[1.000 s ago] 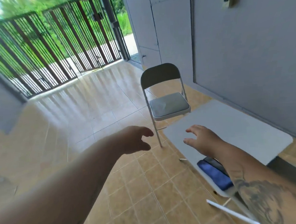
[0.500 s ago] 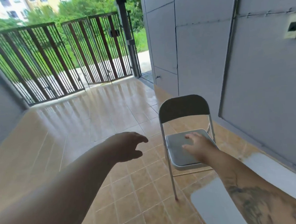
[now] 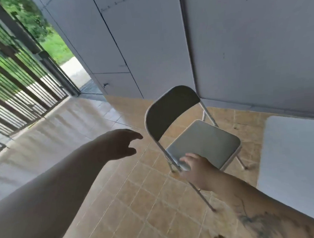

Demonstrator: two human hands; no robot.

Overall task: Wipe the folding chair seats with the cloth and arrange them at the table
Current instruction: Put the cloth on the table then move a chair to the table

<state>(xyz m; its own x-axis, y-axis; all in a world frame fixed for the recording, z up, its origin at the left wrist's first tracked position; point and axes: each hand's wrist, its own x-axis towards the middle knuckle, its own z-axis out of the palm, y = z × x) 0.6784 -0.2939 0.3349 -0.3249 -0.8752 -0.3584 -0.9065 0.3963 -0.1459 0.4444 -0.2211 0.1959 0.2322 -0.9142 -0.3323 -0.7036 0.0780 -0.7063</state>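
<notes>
A grey folding chair [image 3: 203, 143] stands unfolded on the tiled floor, its dark backrest [image 3: 170, 109] towards me and its padded seat facing the white table [image 3: 293, 159] on the right. My right hand [image 3: 197, 169] grips the seat's near corner, fingers on top of the pad. My left hand [image 3: 119, 144] hovers with fingers spread, a short way left of the backrest and not touching it. No cloth is in view.
A grey panelled wall [image 3: 239, 41] runs behind the chair and table. A dark barred gate [image 3: 14, 93] closes the porch at the left. Tan floor tiles [image 3: 138, 201] stretch between me and the chair.
The view has swung closer and to the right. My right hand slid from the middle of the seat to its near corner and took hold. My left hand neared the backrest.
</notes>
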